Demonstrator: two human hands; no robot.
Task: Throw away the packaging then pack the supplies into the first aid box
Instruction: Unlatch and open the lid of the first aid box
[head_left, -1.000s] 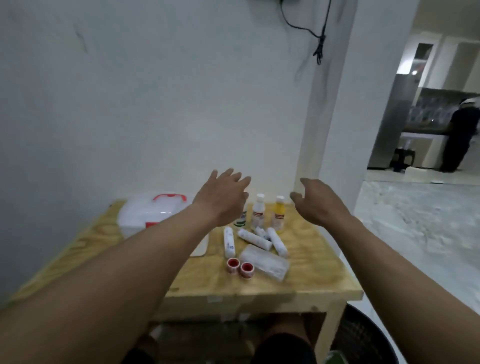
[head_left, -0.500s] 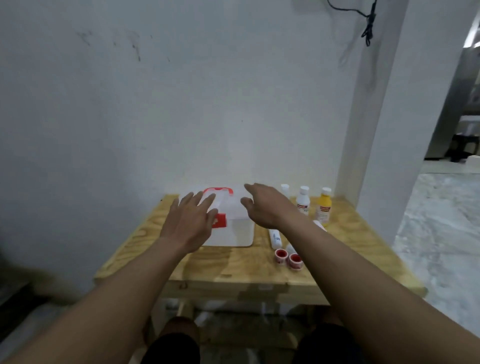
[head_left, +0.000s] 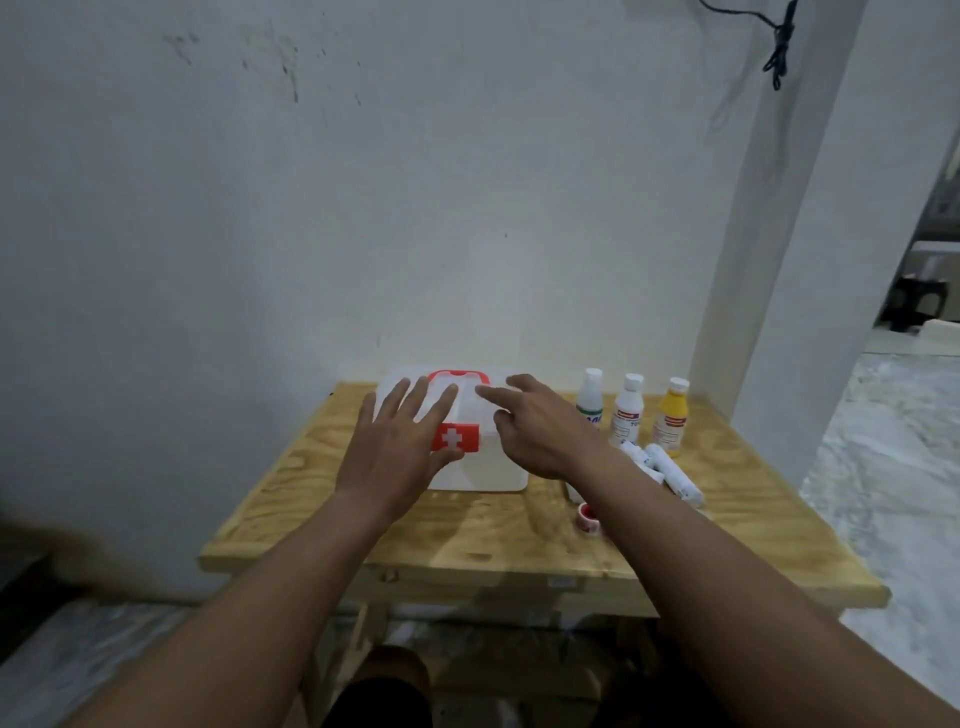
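Note:
A white first aid box with a red handle and a red latch bearing a white cross stands closed at the back of the wooden table. My left hand hovers over its left front with fingers spread, holding nothing. My right hand reaches over its right side, fingers apart and empty. Right of the box stand two white bottles and a yellow bottle. Several rolled bandages lie in front of them. A red tape roll shows beside my right forearm.
The table stands against a white wall, with a pillar at the right. A black cable hangs at the top right. Grey floor shows on both sides, and my knees are below the table's front edge.
The view has swung left from the supplies onto the box. Both hands have moved left and forward and now hover over the first aid box.

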